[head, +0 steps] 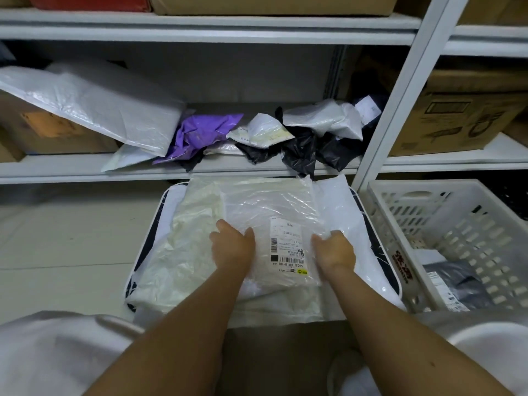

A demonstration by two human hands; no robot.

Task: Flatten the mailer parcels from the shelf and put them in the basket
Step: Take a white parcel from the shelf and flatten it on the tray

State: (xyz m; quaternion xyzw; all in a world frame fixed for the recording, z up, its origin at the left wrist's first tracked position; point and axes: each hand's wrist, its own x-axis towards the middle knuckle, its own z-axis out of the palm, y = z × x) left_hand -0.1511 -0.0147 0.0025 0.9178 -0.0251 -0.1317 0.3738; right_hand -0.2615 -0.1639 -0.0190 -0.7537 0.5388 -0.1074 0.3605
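A clear plastic mailer [268, 207] with a white shipping label [288, 250] lies flat on top of a stack of white mailers [183, 252] on the floor in front of me. My left hand [233, 247] rests on the mailer left of the label, fingers extended. My right hand [334, 248] grips the crinkled plastic at the mailer's right edge, fingers curled. Crumpled purple [197, 135], white [267, 130] and black [300, 152] mailers lie in a heap on the shelf [57, 170] behind. The white slatted basket [400, 232] stands at the right, with a dark parcel [454, 284] inside.
A large white mailer [94, 101] leans over a cardboard box [48, 130] at the shelf's left. Another cardboard box [460, 110] sits on the right shelf bay, past a white upright post [391, 98]. Pale tiled floor [63, 241] extends to the left.
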